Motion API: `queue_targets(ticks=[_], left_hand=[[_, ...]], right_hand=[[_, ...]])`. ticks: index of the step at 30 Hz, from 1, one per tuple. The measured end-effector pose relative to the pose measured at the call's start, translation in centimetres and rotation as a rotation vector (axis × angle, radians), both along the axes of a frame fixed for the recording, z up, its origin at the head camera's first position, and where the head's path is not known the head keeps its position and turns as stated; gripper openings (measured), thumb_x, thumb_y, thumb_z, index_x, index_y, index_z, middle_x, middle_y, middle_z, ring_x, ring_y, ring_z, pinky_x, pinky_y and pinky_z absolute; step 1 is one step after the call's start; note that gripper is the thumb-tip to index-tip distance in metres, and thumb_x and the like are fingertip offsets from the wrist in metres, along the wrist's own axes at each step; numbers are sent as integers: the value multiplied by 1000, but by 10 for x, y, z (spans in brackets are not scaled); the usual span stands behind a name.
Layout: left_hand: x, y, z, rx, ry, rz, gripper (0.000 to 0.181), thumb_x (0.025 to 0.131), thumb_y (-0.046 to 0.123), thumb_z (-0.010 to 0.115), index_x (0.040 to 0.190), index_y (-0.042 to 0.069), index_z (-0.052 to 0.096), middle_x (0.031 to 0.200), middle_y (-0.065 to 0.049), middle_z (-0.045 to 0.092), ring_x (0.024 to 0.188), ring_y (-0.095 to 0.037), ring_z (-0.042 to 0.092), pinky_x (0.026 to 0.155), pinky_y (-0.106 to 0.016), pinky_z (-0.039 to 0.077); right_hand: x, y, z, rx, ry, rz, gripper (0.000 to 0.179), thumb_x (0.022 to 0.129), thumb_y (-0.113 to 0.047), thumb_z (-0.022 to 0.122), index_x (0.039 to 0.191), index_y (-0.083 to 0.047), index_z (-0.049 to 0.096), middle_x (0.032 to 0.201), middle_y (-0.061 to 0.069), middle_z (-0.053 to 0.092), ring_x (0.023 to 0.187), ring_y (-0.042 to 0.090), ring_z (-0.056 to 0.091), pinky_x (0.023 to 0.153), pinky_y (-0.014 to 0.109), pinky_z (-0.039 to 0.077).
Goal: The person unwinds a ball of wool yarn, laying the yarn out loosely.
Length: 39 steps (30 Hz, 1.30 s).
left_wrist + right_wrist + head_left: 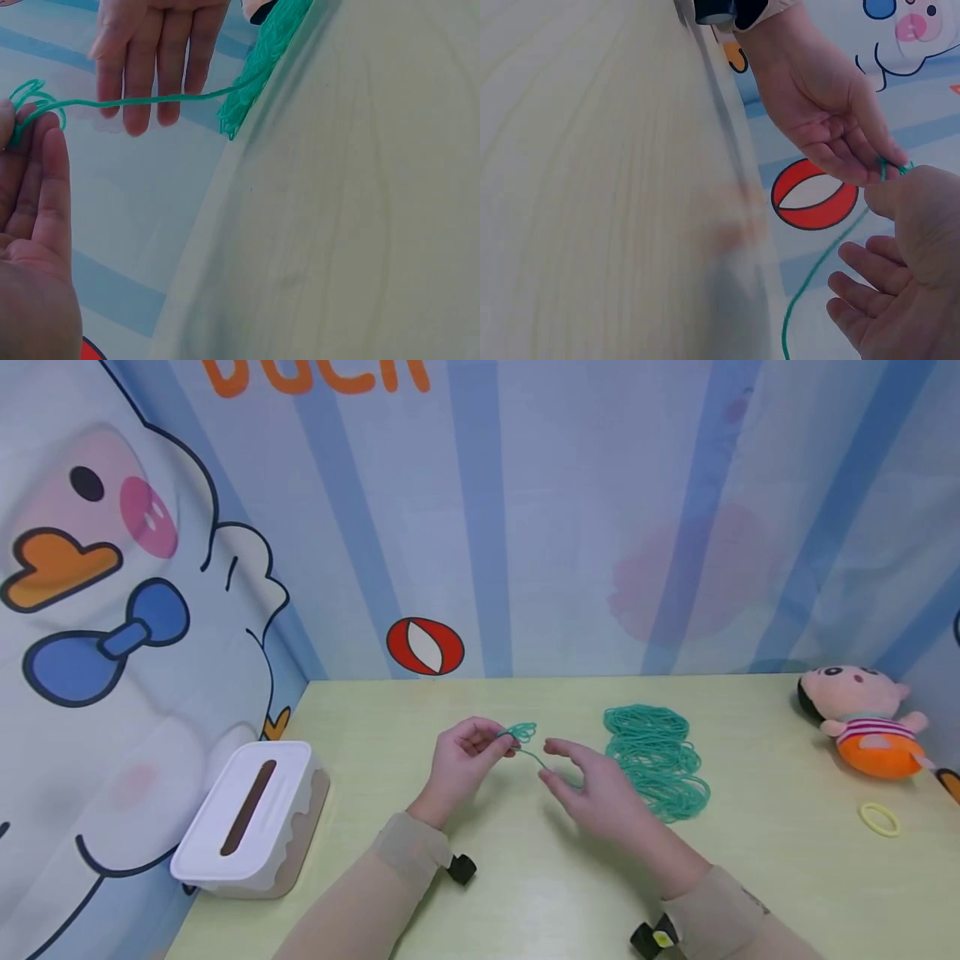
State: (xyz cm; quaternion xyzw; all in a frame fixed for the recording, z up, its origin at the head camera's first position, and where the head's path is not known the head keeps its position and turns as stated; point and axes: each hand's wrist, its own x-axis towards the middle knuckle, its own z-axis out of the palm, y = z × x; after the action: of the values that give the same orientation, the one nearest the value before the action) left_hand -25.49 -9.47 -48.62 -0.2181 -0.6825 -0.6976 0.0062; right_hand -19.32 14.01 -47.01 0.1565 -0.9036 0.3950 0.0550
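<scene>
Between thumb and fingers, my left hand (470, 758) pinches a small looped bunch of green yarn (522, 732) above the table. From that bunch a single strand (161, 99) runs off toward the larger skein of green yarn (654, 764), which lies in loose coils on the right. My right hand (600, 789) is just right of the bunch, its thumb and forefinger apart. In the left wrist view its fingers (161, 60) extend straight behind the strand. Whether the right thumb touches the strand is hard to tell.
A white-lidded box with a slot (247, 818) stands at the table's left edge. On the far right lie a plush doll (870, 722) and a yellow ring (879, 820). A printed curtain (558, 527) hangs along the back edge of the pale table (540, 902).
</scene>
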Motion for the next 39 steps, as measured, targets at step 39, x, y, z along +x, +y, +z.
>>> queue_targets(ticks=[39], left_hand=[[-3, -2, 1, -15, -3, 45, 24, 110, 6, 66, 128, -9, 71, 116, -13, 74, 93, -10, 75, 95, -24, 65]], right_hand=[[18, 76, 23, -34, 258, -224, 13, 106, -12, 72, 115, -7, 81, 95, 4, 82, 86, 15, 74, 70, 21, 58]])
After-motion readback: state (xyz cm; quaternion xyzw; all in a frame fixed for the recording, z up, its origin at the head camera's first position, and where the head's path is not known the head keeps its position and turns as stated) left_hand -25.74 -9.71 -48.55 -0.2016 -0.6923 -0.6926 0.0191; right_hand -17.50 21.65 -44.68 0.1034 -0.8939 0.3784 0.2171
